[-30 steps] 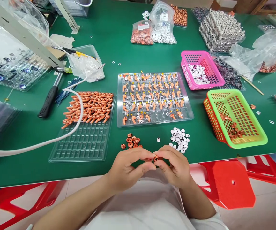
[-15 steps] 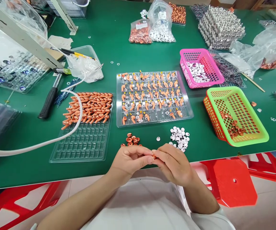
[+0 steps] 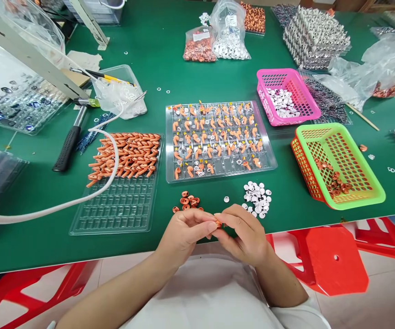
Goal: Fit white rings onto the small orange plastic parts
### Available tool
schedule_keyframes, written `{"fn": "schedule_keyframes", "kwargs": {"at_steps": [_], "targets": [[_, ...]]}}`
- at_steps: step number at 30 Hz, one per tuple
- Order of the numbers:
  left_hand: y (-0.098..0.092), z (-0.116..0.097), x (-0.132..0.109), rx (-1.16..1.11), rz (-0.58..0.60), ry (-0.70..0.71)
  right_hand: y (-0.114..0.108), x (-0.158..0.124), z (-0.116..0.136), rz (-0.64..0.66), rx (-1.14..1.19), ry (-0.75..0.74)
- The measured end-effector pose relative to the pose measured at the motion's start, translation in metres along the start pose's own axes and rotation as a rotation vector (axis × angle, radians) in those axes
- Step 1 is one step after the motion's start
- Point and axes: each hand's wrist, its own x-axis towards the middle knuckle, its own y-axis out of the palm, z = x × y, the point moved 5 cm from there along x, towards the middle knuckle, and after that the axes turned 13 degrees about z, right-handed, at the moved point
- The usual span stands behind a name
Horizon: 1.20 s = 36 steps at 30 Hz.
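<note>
My left hand (image 3: 183, 233) and my right hand (image 3: 247, 233) meet at the near edge of the green table, fingertips pinched together on a small orange ring (image 3: 218, 224). Just beyond them lie a little heap of orange rings (image 3: 187, 201) and a heap of white discs (image 3: 257, 197), with one stray white disc (image 3: 226, 199) between. Farther back sits a clear compartment tray (image 3: 218, 139) filled with orange hooked pieces. To its left, another clear tray (image 3: 122, 201) carries a stack of orange hooked pieces (image 3: 129, 153) on its far half.
A green basket (image 3: 337, 167) with orange rings and a pink basket (image 3: 286, 96) with white discs stand at right. Bags of parts (image 3: 218, 43) lie at the back. A black-handled hammer (image 3: 67, 141) and a white hose (image 3: 56, 208) are at left. Red stools (image 3: 330, 260) stand below.
Both hands stay pinched on the orange ring; the fingers have shifted slightly around it and moved a little toward the table. Nothing else has moved.
</note>
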Motion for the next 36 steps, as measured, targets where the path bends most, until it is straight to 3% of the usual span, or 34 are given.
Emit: {"fn": "schedule_keyframes", "kwargs": {"at_steps": [6,15,20,27,30,36], "targets": [[0.000,0.002,0.000,-0.093,-0.003,-0.032,0.004,0.001,-0.002,0.018,-0.040,-0.005],[0.002,0.006,-0.001,-0.084,0.031,-0.058,0.005,-0.002,0.001,-0.092,-0.068,-0.041],[0.004,-0.002,-0.004,0.132,0.122,0.025,0.005,-0.007,-0.004,-0.068,-0.101,-0.028],[0.009,-0.016,-0.011,0.722,0.192,0.250,0.004,-0.009,-0.001,-0.028,-0.142,-0.031],[0.013,-0.018,-0.011,0.813,0.253,0.360,0.004,-0.008,0.003,-0.026,-0.110,-0.069],[0.016,-0.023,-0.011,0.852,0.219,0.441,0.004,-0.008,0.003,-0.025,-0.087,-0.086]]}}
